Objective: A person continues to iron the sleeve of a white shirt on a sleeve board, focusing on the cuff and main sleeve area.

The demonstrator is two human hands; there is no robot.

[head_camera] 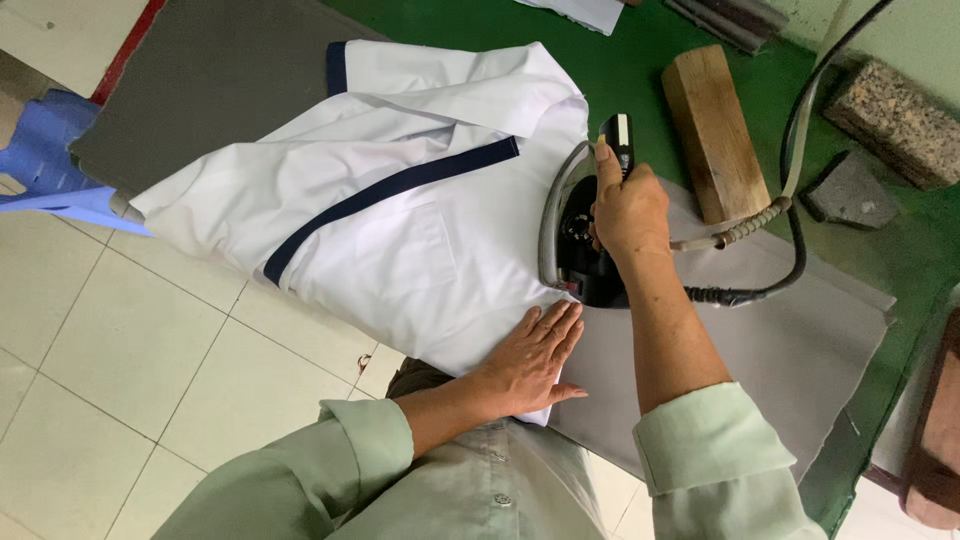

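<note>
- Two hands are at work on one white shirt (400, 200) with navy trim, spread across the grey pad (780, 340) of the green counter (620, 60), its near edge hanging off toward the tiled floor (120, 360).
- The right hand (628, 212) is wrapped tight round the handle of a black iron (572, 235), index finger stretched along the top; the iron's soleplate sits on the shirt near the collar.
- The left hand (530, 355) lies flat and open on the shirt's near hem, fingers (556, 325) spread, gripping nothing — only pressing the cloth down.
- The shirt looks light, thin and limp; I judge it would slide and bunch easily, so it is best pinned with a flat palm or pinched at a hem or seam.
- The iron looks heavy, rigid and presumably hot at the plate — the handle is the only safe place to take hold. Its cable and hose (790, 200) trail to the right and could drag.
- No containers are in view. Around the work lie a wooden block (712, 130), a rough stone block (890, 120) and a small dark slab (850, 190); a blue plastic stool (50, 160) stands at the left.
</note>
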